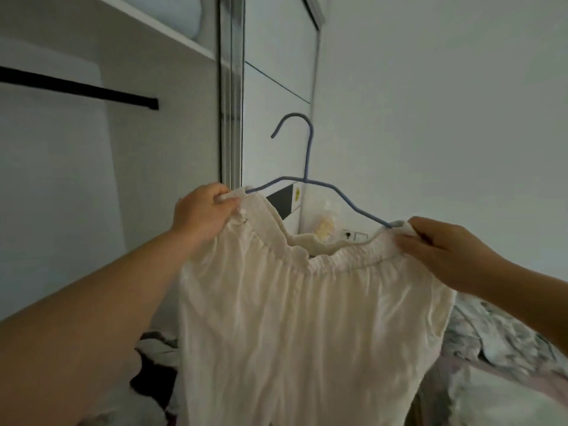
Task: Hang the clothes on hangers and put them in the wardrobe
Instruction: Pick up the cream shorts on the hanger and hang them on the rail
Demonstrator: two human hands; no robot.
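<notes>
Upper left, a white wardrobe shelf (172,32) is running across the open wardrobe, and a pale blue rounded bundle (184,13) is sitting directly on it, only partly in view at the top edge. Below the shelf a black rail (80,87) is spanning the compartment, carrying nothing. Lower right, a bed (522,392) is showing behind the hanging fabric; a crumpled patterned cover (498,333) in grey and white is lying across it. Lower left of centre, a heap of dark and light clothes (153,358) is lying in a rumpled pile; what is supporting it cannot be told.
</notes>
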